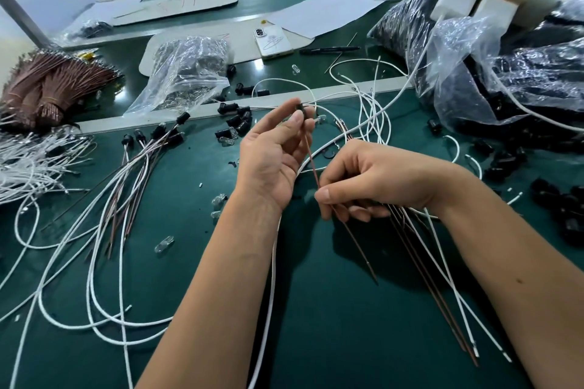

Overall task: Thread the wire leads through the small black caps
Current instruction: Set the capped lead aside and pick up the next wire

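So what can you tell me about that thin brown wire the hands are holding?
The brown wire is thin, straight and stiff-looking, reddish-brown like coated metal. It slants from upper left to lower right, held above the green table. Its top end goes into a small black cap pinched by the left hand at its fingertips. The right hand pinches the wire lower down between thumb and finger. Below that it hangs free, ending in a darker tip near the tabletop.
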### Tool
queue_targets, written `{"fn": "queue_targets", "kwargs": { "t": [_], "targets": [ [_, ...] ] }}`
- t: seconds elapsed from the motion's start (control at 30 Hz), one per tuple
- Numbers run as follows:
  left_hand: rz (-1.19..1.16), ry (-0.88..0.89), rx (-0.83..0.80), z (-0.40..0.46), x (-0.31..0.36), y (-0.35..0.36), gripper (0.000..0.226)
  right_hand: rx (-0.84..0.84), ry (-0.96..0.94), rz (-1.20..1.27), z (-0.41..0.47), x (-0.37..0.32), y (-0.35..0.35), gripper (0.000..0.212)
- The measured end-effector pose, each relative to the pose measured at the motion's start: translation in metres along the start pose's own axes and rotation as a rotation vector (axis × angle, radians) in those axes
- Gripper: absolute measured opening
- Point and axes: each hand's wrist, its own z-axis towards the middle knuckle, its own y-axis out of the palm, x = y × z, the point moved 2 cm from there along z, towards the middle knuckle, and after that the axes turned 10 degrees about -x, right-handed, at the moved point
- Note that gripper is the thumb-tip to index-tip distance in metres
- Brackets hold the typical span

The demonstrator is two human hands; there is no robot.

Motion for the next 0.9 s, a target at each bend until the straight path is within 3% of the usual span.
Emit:
{"fn": "queue_targets", "kwargs": {
  "t": [0.17, 0.23, 0.3, 0.37, 0.43, 0.5, 0.6, 0.73, 0.9],
  "targets": [
    [0.057, 0.024, 0.033, 0.001, 0.0, 0.001, 0.015, 0.041, -0.009, -0.024, 0.002, -0.002, 0.005, 0.028],
    [0.087, 0.024, 0.051, 0.002, -0.001, 0.0, 0.013, 0.301, -0.01, -0.024, 0.003, -0.004, -0.002, 0.042],
    [0.108, 0.001, 0.05, 0.002, -0.003, 0.0, 0.013, 0.696, 0.054, -0.236, -0.006, -0.004, -0.019, 0.051],
    [0.141, -0.024, 0.025, 0.001, -0.005, 0.001, 0.013, 0.986, 0.284, -0.579, -0.025, -0.002, -0.038, 0.042],
    [0.195, -0.035, -0.009, 0.0, -0.008, 0.004, 0.013, 1.085, 0.54, -0.629, -0.049, 0.002, -0.055, 0.034],
    [0.257, -0.031, -0.047, -0.002, -0.01, 0.007, 0.013, 1.047, 0.755, -0.582, -0.071, 0.004, -0.068, 0.036],
    [0.312, -0.025, -0.087, -0.003, -0.011, 0.01, 0.014, 0.913, 0.921, -0.516, -0.098, 0.001, -0.077, 0.03],
    [0.321, -0.018, -0.127, -0.004, -0.012, 0.013, 0.014, 0.74, 1.043, -0.508, -0.115, -0.003, -0.08, 0.026],
    [0.298, -0.02, -0.177, -0.005, -0.014, 0.016, 0.014, 0.625, 1.052, -0.691, -0.105, 0.0, -0.078, 0.02]
  ]
}}
